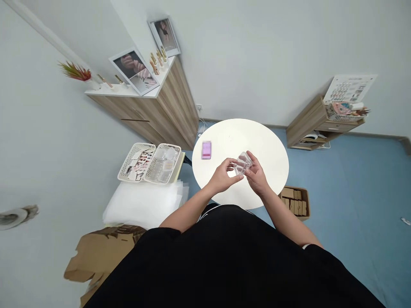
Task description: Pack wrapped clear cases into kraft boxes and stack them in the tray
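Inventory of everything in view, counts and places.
round table: 1, white, centre
packet: 1, pink, on table, left of hands
plastic case: 1, clear, between hands
wire baskets: 2, white, left of table
plastic sheets: 1 pile, white, below baskets
cabinet: 1, wood brown, back left
photo prints: 2, grey and white, on cabinet
plant: 1, red, at cabinet's left end
cardboard box: 1, brown, floor, right of table
flattened cardboard: 1, brown, floor, lower left
shelf unit: 1, wood brown, right
chart: 1, white, on shelf unit
left hand: 1, on case
right hand: 1, on case
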Available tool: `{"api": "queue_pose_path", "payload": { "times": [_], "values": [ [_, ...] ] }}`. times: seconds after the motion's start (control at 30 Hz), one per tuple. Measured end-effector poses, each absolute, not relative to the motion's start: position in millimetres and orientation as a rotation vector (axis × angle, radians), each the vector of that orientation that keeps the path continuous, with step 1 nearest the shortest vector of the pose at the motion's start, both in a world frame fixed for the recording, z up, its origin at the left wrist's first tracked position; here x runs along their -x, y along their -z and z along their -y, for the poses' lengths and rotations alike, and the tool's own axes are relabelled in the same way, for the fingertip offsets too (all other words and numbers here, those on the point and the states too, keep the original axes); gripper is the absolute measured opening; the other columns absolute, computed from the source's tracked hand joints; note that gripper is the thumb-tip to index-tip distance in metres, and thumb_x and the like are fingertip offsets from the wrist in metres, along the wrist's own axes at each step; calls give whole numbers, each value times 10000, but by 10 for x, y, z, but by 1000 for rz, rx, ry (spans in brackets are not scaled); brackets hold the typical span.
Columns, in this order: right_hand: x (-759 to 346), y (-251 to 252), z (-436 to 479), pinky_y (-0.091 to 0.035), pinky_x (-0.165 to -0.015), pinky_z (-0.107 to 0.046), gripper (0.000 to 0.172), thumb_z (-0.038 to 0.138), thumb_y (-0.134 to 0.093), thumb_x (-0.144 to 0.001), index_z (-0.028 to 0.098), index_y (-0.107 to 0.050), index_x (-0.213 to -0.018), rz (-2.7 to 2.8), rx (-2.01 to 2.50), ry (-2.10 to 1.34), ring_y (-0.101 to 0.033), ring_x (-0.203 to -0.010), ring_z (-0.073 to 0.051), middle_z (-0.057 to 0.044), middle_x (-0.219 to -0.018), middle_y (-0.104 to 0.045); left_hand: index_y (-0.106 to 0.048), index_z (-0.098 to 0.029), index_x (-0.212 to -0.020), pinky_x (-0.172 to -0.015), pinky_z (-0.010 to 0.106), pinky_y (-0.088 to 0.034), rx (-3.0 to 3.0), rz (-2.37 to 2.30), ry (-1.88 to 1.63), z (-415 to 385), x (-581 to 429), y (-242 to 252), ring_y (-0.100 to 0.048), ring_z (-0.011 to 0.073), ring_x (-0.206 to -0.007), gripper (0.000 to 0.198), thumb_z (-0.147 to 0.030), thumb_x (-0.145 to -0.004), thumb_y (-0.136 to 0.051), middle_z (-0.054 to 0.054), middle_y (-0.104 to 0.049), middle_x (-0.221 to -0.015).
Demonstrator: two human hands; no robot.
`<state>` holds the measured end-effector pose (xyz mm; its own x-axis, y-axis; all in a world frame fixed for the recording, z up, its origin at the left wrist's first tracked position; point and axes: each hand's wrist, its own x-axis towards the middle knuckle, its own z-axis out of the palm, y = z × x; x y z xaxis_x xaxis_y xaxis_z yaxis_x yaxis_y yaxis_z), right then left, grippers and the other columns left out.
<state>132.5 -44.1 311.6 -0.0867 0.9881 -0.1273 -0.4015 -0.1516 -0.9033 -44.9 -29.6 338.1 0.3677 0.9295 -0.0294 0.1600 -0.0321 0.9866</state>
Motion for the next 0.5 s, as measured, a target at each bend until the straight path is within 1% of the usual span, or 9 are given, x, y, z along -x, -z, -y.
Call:
{"api": "queue_pose_path", "payload": {
  "times": [0.13,0.2,0.27,0.37,0.43,0.5],
  "values": [
    [-1667,-3124,486,-446,-1148,-544,1051,526,-954,-622,360,-469,-1540,904,971,-1596,-561,-1368,-332,-93,-1493,-582,-566,-234,-1285,-1055,416,-497,-1474,-1048,-876,431,156,-3366,-624,247,-1225,505,-295,-834,-784,105,-642,-1326],
    [-1750,-3160,500,-438,-1156,-547,1029,512,-958,-616,350,-499,-1522,931,984,-1618,-562,-1365,-329,-89,-1497,-579,-547,-241,-1342,-1053,415,-500,-1497,-1067,-878,493,82,-3361,-609,255,-1250,554,-285,-836,-769,111,-627,-1354],
    [-1807,-3215,525,-420,-1169,-551,992,495,-960,-614,356,-532,-1498,964,976,-1637,-530,-1399,-331,-78,-1531,-553,-506,-255,-1426,-1043,419,-512,-1553,-1073,-878,529,59,-3371,-592,268,-1276,652,-271,-826,-760,122,-592,-1405],
    [-1893,-3308,582,-415,-1167,-556,944,473,-969,-591,389,-580,-1447,998,890,-1713,-467,-1456,-346,-51,-1601,-487,-384,-272,-1570,-1073,458,-503,-1770,-1018,-880,505,111,-3419,-551,299,-1333,855,-262,-799,-753,143,-503,-1507],
    [-1950,-3360,615,-460,-1119,-573,870,539,-926,-638,412,-589,-1429,948,818,-1816,-507,-1422,-357,-37,-1611,-479,-332,-268,-1615,-1136,511,-450,-1978,-945,-887,435,183,-3466,-504,327,-1388,930,-271,-788,-759,155,-467,-1548],
    [-1985,-3394,628,-538,-1012,-587,751,679,-786,-757,404,-589,-1427,855,783,-1952,-608,-1305,-358,-52,-1550,-545,-380,-282,-1599,-1183,556,-384,-2175,-846,-858,337,260,-3512,-472,346,-1426,884,-281,-799,-758,146,-494,-1541]
  ]
}}
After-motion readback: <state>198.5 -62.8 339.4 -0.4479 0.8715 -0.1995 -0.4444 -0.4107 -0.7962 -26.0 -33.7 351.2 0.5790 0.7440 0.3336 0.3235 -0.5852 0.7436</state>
